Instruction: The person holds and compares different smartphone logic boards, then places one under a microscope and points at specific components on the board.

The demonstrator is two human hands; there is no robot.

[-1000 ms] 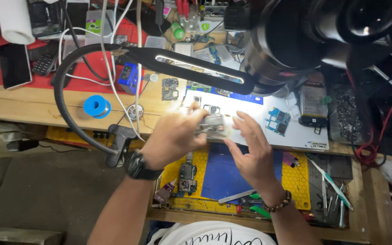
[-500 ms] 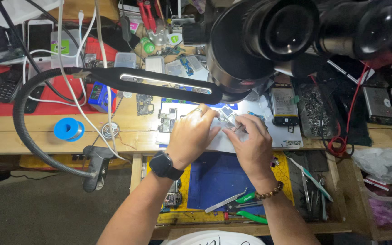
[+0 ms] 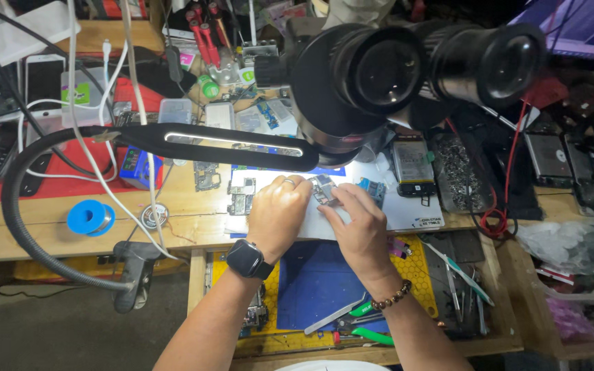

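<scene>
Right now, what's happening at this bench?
A person works with both bare hands under a microscope and a bar lamp. The left hand and right hand together hold a small circuit board over a white mat. A blue solder spool sits off to the left, untouched.
</scene>
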